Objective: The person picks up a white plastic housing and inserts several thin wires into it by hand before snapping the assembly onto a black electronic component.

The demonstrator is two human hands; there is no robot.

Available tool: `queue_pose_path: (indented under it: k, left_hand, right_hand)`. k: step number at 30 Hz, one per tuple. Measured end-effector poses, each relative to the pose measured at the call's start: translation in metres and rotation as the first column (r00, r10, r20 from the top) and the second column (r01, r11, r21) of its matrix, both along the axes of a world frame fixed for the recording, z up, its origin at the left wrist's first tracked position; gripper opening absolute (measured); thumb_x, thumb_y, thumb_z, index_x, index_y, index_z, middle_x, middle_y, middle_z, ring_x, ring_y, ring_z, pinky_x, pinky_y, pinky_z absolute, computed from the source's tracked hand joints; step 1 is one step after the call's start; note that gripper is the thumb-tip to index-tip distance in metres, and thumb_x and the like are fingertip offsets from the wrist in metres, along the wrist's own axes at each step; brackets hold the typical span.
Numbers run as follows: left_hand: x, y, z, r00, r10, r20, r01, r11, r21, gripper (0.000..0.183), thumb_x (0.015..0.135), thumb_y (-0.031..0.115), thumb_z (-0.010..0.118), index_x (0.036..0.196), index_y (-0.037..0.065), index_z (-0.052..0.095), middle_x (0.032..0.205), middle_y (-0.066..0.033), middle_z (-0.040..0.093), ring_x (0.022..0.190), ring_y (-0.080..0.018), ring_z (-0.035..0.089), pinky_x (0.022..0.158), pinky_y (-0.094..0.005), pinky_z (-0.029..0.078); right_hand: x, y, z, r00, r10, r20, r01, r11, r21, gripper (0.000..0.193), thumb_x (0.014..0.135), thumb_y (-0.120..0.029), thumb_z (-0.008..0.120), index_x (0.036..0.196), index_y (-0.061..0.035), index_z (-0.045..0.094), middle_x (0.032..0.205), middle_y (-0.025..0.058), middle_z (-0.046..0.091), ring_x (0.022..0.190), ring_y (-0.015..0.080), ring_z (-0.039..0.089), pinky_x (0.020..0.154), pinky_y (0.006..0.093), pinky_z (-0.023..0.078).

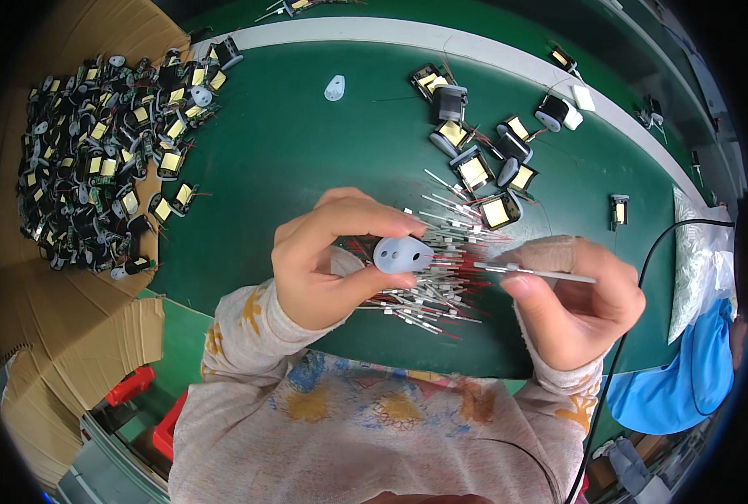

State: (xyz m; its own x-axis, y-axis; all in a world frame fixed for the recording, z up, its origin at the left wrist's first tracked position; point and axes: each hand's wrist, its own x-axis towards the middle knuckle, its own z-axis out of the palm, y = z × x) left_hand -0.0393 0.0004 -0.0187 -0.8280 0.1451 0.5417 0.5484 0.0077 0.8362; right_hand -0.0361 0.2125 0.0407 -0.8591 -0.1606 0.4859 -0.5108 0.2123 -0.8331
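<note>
Between thumb and index finger, my left hand (319,252) grips a small housing with a grey teardrop-shaped end cap (402,254); the cap has holes and faces up. My right hand (575,302) pinches a thin grey-white stick-like part with wire leads (550,273), its tip pointing toward the cap with a gap between them. Tape or a cover wraps one right finger. Under and between both hands lies a pile of similar thin parts (428,307) with red wires. What the left palm side holds behind the cap is partly hidden.
A cardboard box (80,311) at the left holds many black assemblies (97,164) with yellow pads. More assemblies (475,170) lie beyond my hands. A loose grey cap (334,88) sits on the green table (290,126). At right are a black cable (643,277), plastic bag (693,260) and blue cloth (672,378).
</note>
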Motion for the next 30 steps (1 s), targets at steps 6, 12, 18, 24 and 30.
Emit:
queue_pose_path:
  k: [6, 12, 18, 24, 30]
  left_hand:
    - [0.0021, 0.0020, 0.0009, 0.999, -0.017, -0.028, 0.015, 0.998, -0.053, 0.042, 0.059, 0.006, 0.083, 0.096, 0.003, 0.064, 0.092, -0.0077, 0.070, 0.082, -0.0181, 0.066, 0.078, -0.0303, 0.044]
    - [0.0028, 0.0004, 0.0023, 0.998, -0.035, -0.045, 0.031, 0.997, -0.076, 0.041, 0.059, 0.009, 0.083, 0.095, 0.005, 0.064, 0.093, -0.0077, 0.070, 0.089, -0.0190, 0.067, 0.079, -0.0318, 0.043]
    - [0.0034, 0.0002, 0.0047, 0.997, -0.012, -0.075, 0.002, 0.992, -0.123, 0.040, 0.060, 0.011, 0.083, 0.095, 0.005, 0.064, 0.092, -0.0079, 0.070, 0.088, -0.0192, 0.067, 0.079, -0.0322, 0.044]
    - [0.0024, 0.0016, 0.0046, 0.996, -0.008, -0.086, -0.004, 0.991, -0.136, 0.039, 0.060, 0.010, 0.083, 0.094, 0.005, 0.064, 0.091, -0.0086, 0.070, 0.087, -0.0198, 0.067, 0.079, -0.0328, 0.044]
    - [0.0027, 0.0019, 0.0039, 0.992, 0.028, -0.119, -0.045, 0.988, -0.148, 0.038, 0.060, 0.010, 0.083, 0.093, 0.004, 0.064, 0.090, -0.0101, 0.070, 0.085, -0.0211, 0.067, 0.077, -0.0322, 0.044]
  right_hand:
    - [0.0024, -0.0003, 0.0026, 0.984, 0.130, -0.118, -0.126, 0.991, 0.039, 0.020, 0.070, -0.006, 0.075, 0.076, 0.0056, 0.060, 0.066, 0.0145, 0.065, 0.059, 0.0206, 0.063, 0.057, 0.0272, 0.049]
    - [0.0011, 0.0013, 0.0009, 0.991, 0.130, -0.027, -0.130, 0.991, 0.015, 0.022, 0.071, -0.006, 0.075, 0.080, 0.0067, 0.060, 0.069, 0.0133, 0.066, 0.060, 0.0156, 0.062, 0.057, 0.0241, 0.047]
    - [0.0013, 0.0002, 0.0006, 0.990, 0.127, -0.061, -0.125, 0.992, 0.025, 0.023, 0.071, -0.006, 0.076, 0.081, 0.0067, 0.060, 0.070, 0.0133, 0.066, 0.061, 0.0154, 0.062, 0.057, 0.0238, 0.047]
    - [0.0012, 0.0006, 0.0018, 0.992, 0.117, -0.046, -0.116, 0.993, 0.017, 0.022, 0.070, -0.006, 0.076, 0.079, 0.0068, 0.060, 0.069, 0.0134, 0.066, 0.060, 0.0159, 0.062, 0.057, 0.0237, 0.047]
    - [0.0062, -0.0029, 0.0055, 0.986, 0.106, -0.127, -0.090, 0.988, 0.127, 0.018, 0.066, -0.001, 0.075, 0.075, 0.0074, 0.062, 0.069, 0.0161, 0.066, 0.062, 0.0233, 0.065, 0.057, 0.0282, 0.051]
